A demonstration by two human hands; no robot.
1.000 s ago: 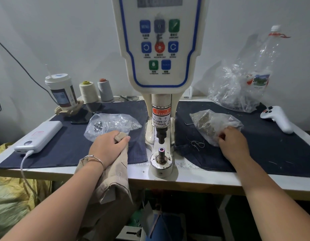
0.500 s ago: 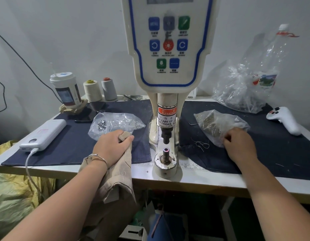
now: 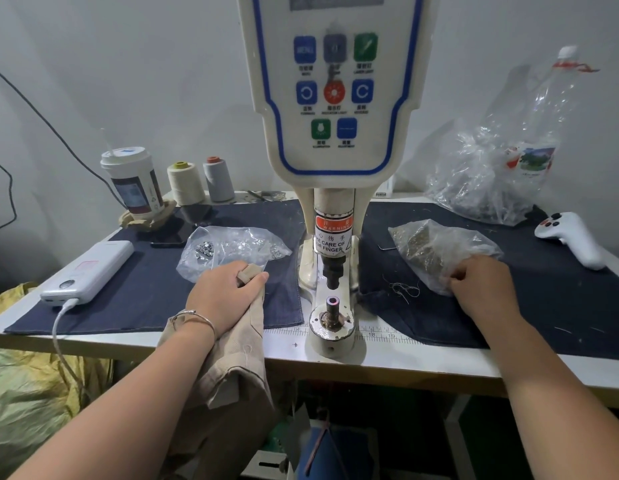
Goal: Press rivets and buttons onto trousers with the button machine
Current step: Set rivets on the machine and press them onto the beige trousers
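Note:
The white button machine (image 3: 332, 133) stands at the table's middle, its punch (image 3: 333, 273) above the round lower die (image 3: 332, 303). My left hand (image 3: 225, 292) grips beige trousers (image 3: 238, 362) that hang over the table's front edge, left of the die. A clear bag of silver buttons (image 3: 228, 247) lies just beyond that hand. My right hand (image 3: 481, 285) has its curled fingers at the opening of a clear bag of brass rivets (image 3: 436, 247) on the right; what the fingertips hold is hidden.
Dark denim mats (image 3: 128, 289) cover the table on both sides. A white power bank (image 3: 89, 271) with cable lies at left, a cup (image 3: 133, 183) and two thread cones (image 3: 185, 181) at the back. A large plastic bag (image 3: 488, 181) and a white controller (image 3: 571, 237) sit at right.
The camera has shifted slightly. My right hand has moved a little at the rivet bag's opening. My left hand keeps its grip on the trousers.

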